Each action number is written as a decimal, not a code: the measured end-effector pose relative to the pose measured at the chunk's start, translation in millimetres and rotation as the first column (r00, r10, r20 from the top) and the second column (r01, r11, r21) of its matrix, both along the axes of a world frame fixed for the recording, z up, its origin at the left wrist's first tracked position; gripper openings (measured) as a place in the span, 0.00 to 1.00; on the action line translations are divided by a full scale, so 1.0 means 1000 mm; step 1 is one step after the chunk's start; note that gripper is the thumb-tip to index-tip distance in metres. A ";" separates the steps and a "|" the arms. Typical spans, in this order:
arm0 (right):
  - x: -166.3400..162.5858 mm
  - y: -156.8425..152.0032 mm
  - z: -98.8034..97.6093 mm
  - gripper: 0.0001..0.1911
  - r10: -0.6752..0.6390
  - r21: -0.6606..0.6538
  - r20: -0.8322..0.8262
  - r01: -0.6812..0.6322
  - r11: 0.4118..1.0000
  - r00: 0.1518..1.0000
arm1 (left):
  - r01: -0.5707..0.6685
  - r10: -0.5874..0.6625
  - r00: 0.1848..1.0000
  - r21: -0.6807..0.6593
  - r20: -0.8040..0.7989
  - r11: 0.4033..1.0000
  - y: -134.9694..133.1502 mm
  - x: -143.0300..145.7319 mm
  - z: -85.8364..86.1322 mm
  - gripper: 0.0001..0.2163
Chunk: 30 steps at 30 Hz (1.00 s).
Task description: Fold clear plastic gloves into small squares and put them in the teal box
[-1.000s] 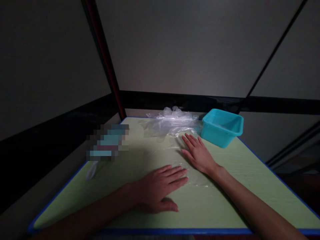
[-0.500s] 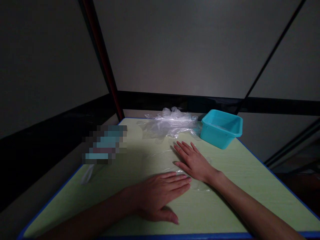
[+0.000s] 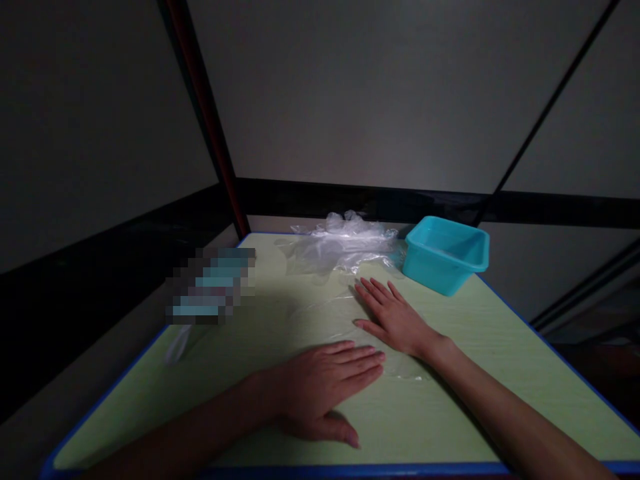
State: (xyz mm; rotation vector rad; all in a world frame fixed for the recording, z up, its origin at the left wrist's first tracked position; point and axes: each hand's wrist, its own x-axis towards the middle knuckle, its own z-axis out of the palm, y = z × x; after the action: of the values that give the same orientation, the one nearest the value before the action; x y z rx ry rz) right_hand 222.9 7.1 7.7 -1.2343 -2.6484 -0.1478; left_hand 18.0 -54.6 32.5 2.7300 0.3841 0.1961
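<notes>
My left hand [image 3: 320,390] lies flat on the green table [image 3: 480,373], palm down, fingers stretched out toward the right. My right hand [image 3: 393,317] lies flat further back, fingers pointing toward the far edge. Both rest on a thin clear plastic sheet or glove [image 3: 345,320] spread on the table; its edges are faint. Neither hand grips anything.
A heap of clear plastic gloves [image 3: 340,247] lies at the far edge. A turquoise plastic tub [image 3: 445,253] stands at the back right. A blurred-out object [image 3: 213,287] sits at the left edge. The table has a blue rim.
My right hand slid back toward me from the glove heap, then shifted slightly right. The left hand stayed almost in place.
</notes>
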 end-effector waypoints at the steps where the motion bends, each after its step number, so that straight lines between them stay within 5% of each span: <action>1: 0.000 0.000 -0.001 0.33 -0.001 0.000 0.000 0.001 1.000 1.000 | -0.002 0.002 1.000 0.001 -0.007 1.000 0.000 -0.001 0.000 0.33; 13: 0.000 0.000 -0.001 0.34 -0.002 -0.009 -0.006 0.002 1.000 1.000 | -0.183 0.183 0.980 0.013 -0.077 0.983 -0.027 -0.036 0.004 0.32; 30: -0.004 -0.005 0.009 0.32 0.040 -0.054 -0.042 -0.042 0.998 0.998 | -0.501 0.520 0.848 0.166 -0.099 0.849 -0.068 -0.109 -0.020 0.32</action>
State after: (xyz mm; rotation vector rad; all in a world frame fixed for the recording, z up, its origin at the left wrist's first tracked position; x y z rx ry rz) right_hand 219.2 1.8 17.0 -1.1850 -2.6577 -0.0430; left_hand -90.7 -123.0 12.4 2.7156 1.1846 0.1727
